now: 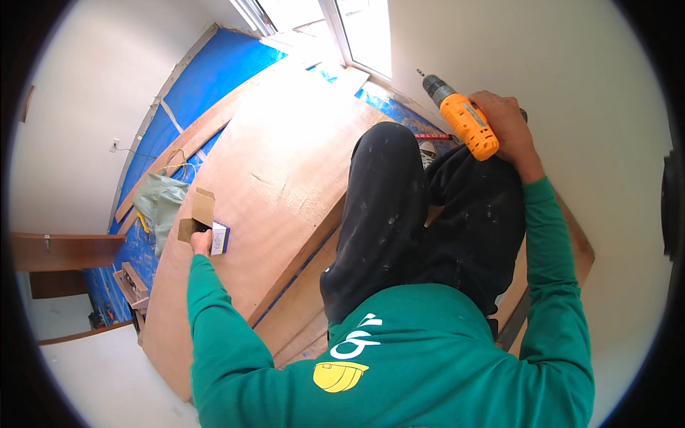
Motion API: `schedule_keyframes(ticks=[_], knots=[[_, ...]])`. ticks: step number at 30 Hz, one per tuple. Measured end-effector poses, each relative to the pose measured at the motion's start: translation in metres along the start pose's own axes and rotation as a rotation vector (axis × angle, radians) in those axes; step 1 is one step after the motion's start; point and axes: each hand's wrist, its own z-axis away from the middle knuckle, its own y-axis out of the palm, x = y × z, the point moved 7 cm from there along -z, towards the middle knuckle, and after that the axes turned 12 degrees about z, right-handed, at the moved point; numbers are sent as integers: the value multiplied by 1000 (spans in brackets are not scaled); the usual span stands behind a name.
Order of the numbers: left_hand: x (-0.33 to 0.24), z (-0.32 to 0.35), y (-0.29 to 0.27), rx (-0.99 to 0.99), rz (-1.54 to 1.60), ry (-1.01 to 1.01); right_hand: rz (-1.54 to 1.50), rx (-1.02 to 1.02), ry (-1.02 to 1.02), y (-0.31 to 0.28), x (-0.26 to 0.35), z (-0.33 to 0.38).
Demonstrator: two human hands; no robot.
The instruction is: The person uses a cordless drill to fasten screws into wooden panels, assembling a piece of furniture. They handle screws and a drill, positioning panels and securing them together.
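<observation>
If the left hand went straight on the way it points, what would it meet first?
Likely the open box, right up against the left hand; exact depth there is unclear.

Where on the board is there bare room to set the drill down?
The wooden board looks bare between the open box by the left hand and the dark-trousered knee; glare washes out its far end. Crowded: the left edge near the box, with the crumpled grey-green sheet alongside.

On our left we see blue sheeting point(221, 64) spread along a white wall point(121, 78), and a crumpled grey-green bundle point(158, 203). Ahead, a bright white-framed glass pane point(367, 32) stands beside a second pale wall point(464, 43).
</observation>
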Motion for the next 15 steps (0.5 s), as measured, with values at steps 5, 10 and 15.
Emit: schedule_keyframes(ticks=[5, 10, 15], knots=[[1, 1, -3, -63, -10, -25, 61, 36, 6, 16, 5, -10], [-21, 9, -9, 1, -89, 10, -14, 11, 36, 11, -5, -6], [-19, 13, -4, 116, -206, -20, -39, -32, 63, 15, -12, -5]])
